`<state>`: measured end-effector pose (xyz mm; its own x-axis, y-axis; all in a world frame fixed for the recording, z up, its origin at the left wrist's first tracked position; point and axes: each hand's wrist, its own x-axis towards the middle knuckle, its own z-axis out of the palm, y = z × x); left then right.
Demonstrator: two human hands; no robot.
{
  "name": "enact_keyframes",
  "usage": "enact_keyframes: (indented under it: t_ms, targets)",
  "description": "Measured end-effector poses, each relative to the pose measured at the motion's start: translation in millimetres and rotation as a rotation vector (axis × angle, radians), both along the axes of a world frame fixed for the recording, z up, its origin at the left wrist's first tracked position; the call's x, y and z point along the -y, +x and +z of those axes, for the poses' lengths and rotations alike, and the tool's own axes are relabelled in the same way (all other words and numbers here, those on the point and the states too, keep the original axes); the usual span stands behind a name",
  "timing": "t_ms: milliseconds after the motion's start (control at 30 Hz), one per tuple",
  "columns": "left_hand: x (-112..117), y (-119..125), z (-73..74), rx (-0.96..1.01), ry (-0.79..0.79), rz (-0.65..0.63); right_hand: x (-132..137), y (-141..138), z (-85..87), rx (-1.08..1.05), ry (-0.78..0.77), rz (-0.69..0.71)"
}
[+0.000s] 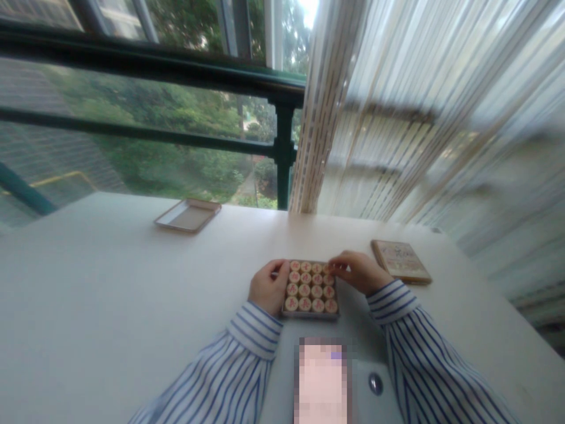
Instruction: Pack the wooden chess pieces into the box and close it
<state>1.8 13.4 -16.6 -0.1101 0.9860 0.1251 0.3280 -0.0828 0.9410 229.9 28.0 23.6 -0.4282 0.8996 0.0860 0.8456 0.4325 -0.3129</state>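
A small square box of round wooden game pieces with red characters lies on the white table in front of me. My left hand curls around the box's left edge. My right hand rests at the box's far right corner, its fingertips pinched at a piece there. Both sleeves are white with blue stripes.
A flat box lid with a printed top lies just right of my right hand. An empty shallow tray sits at the table's far left-centre. Behind the table are a dark railing, a window and a striped curtain.
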Motion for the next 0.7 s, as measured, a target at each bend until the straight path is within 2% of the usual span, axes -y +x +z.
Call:
enact_keyframes:
  t_ms: [700]
  targets:
    - [-1.1,-0.8,-3.9,-0.007,0.003,-0.001,2.6,-1.4,3.3,0.017,-0.007,-0.005]
